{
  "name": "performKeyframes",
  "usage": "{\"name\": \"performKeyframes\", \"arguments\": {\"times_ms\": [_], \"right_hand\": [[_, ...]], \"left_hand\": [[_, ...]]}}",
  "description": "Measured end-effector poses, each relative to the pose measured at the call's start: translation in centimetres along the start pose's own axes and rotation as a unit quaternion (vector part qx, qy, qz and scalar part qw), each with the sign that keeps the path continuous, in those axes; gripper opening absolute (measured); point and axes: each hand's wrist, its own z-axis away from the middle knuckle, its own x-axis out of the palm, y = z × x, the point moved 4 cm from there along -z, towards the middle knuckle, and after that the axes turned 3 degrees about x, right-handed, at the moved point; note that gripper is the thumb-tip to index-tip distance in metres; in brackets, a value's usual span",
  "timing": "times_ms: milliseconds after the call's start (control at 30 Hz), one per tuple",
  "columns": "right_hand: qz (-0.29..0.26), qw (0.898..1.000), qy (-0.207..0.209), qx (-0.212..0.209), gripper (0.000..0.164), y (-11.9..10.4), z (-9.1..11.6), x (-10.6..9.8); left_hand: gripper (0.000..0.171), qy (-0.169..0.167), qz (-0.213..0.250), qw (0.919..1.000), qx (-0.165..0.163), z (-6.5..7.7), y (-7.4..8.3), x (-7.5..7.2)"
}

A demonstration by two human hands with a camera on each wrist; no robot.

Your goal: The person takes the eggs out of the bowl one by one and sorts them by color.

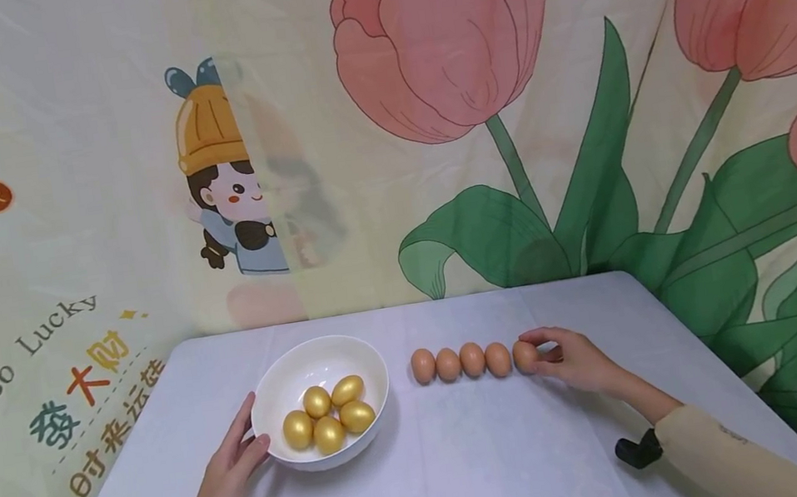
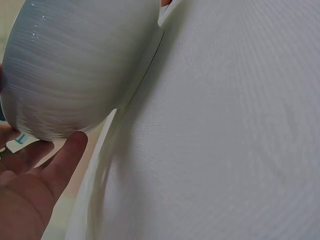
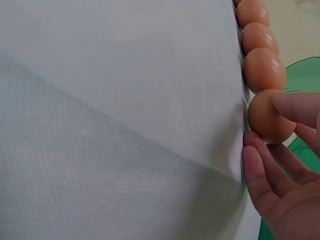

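A white bowl point(image 1: 286, 456) stands on the left part of the table with several golden eggs point(image 1: 328, 435) inside. My left hand point(image 1: 226, 464) touches the bowl's left side, thumb and fingers spread along the outer wall; the left wrist view shows the thumb against the wall of the bowl point(image 2: 75, 65). To the right of the bowl, several brown eggs point(image 1: 472, 360) lie in a row. At the row's right end my right hand point(image 1: 571, 356) holds the last brown egg point(image 1: 524, 357) between thumb and fingers. That egg point(image 3: 267, 120) sits close beside its neighbour point(image 3: 265, 70).
A pale cloth covers the table point(image 1: 459, 476). Behind it hangs a backdrop point(image 1: 343, 289) printed with tulips, a cartoon child and lettering. A black object point(image 1: 638, 449) sits at the right sleeve's point(image 1: 727, 449) cuff.
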Motion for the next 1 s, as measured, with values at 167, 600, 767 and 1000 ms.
{"name": "performKeyframes", "arguments": {"times_ms": [167,600,767,1000], "right_hand": [[0.009,1.0,-0.001,0.004,0.048,-0.11,-0.2,0.24],[0.014,1.0,-0.018,0.018,0.054,-0.11,-0.36,0.36],[0.024,0.999,-0.019,0.02,0.059,-0.41,-0.4,0.22],[0.031,0.999,-0.019,0.016,0.062,-0.68,-0.32,0.06]], "left_hand": [[0.073,0.003,-0.003,1.0,-0.003,0.05,-0.04,0.0],[0.073,0.001,0.007,1.0,0.007,0.03,-0.14,0.04],[0.073,0.0,0.01,0.9999,0.005,-0.04,-0.26,0.08],[0.073,0.001,0.013,0.9999,0.011,-0.02,-0.14,0.07]]}}
